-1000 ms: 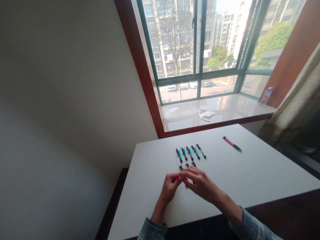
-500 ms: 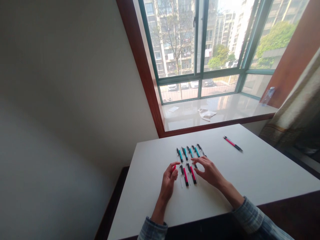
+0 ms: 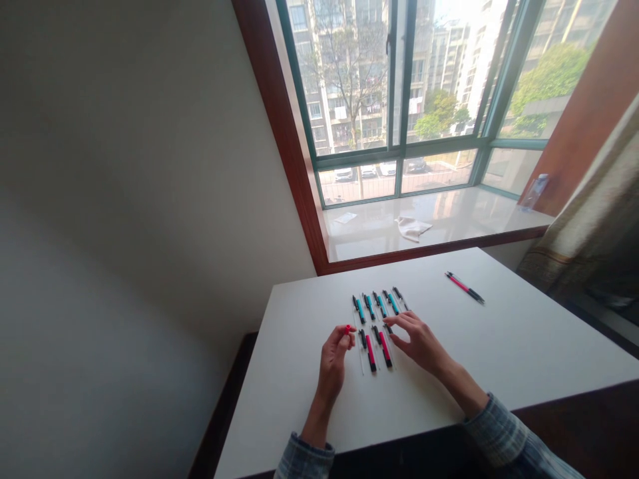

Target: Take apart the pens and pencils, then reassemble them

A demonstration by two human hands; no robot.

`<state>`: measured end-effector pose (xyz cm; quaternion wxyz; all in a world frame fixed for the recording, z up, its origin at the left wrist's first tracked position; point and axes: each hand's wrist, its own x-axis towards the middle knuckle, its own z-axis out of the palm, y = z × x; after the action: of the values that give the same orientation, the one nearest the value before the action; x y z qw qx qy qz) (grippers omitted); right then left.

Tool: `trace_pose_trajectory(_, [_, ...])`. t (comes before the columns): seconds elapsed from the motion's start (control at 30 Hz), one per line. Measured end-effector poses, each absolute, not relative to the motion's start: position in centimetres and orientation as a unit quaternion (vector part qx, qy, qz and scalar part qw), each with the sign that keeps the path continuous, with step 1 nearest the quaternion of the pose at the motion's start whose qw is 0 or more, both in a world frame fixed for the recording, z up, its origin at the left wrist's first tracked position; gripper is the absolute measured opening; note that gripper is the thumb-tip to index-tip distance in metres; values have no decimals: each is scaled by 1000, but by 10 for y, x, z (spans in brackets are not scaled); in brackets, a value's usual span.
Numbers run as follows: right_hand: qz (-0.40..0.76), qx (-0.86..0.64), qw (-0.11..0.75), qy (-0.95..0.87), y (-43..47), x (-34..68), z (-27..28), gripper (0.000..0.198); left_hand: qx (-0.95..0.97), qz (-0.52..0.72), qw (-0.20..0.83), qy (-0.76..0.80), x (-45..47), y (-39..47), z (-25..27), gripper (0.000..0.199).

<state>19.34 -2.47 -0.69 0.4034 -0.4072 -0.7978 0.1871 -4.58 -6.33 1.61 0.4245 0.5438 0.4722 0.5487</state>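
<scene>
Fingers (image 3: 339, 335) mostly hide the red tube (image 3: 348, 328) the left hand (image 3: 335, 352) grips; any hold by the right hand (image 3: 418, 339), unclear.

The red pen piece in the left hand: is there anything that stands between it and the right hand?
Nothing visible stands upright between the red pen piece and the right hand. Low in that gap, two black pen parts lie on the table, with two red tubes beside them.
</scene>
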Motion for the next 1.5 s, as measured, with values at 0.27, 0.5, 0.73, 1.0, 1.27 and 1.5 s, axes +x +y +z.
trace_pose_trajectory(0.27, [274, -414, 437, -750, -66, 169, 3, 14, 539, 549, 437, 467, -47, -65, 11, 29])
trace_pose_trajectory(0.5, [395, -430, 461, -668, -100, 127, 16, 17, 505, 576, 466, 444, -45, -68, 20, 35])
trace_pose_trajectory(0.73, [432, -439, 503, -606, -102, 116, 14, 18, 509, 560, 481, 443, -44, -66, 19, 39])
trace_pose_trajectory(1.0, [449, -455, 517, -569, -101, 124, 11, 20, 509, 555, 486, 443, -43, -63, 15, 36])
trace_pose_trajectory(1.27, [461, -470, 573, -487, -79, 149, 17, 34, 520, 506, 522, 448, -40, -66, 20, 29])
trace_pose_trajectory(1.5, [479, -431, 572, -509, -66, 152, 31, 35, 520, 479, 559, 432, -39, -67, 22, 29])
